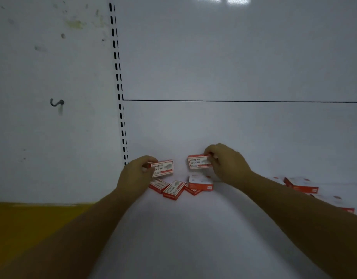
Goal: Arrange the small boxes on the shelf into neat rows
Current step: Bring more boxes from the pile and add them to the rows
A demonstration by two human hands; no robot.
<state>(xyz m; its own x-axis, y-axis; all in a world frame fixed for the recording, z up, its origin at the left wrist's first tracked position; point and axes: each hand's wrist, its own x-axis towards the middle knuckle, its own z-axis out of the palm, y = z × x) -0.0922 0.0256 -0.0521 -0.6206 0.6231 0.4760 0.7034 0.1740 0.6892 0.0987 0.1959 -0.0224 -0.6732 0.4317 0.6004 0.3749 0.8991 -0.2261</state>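
Small red and white boxes lie on a white shelf (pixel 189 234). My left hand (pixel 136 174) grips one box (pixel 163 168) by its left end, held upright near the shelf's back left corner. My right hand (pixel 226 162) holds a second box (pixel 198 161) by its right end, a little higher and to the right. Under them several loose boxes (pixel 174 189) lie at odd angles, and one box (pixel 200 183) sits flat. More boxes (pixel 302 185) lie scattered at the right, partly hidden behind my right forearm.
The white back panel (pixel 234 127) rises right behind the boxes. A slotted upright rail (pixel 121 109) runs down the shelf's left side. Left of it is a stained wall with a hook (pixel 57 102) and a yellow band (pixel 32 222) below.
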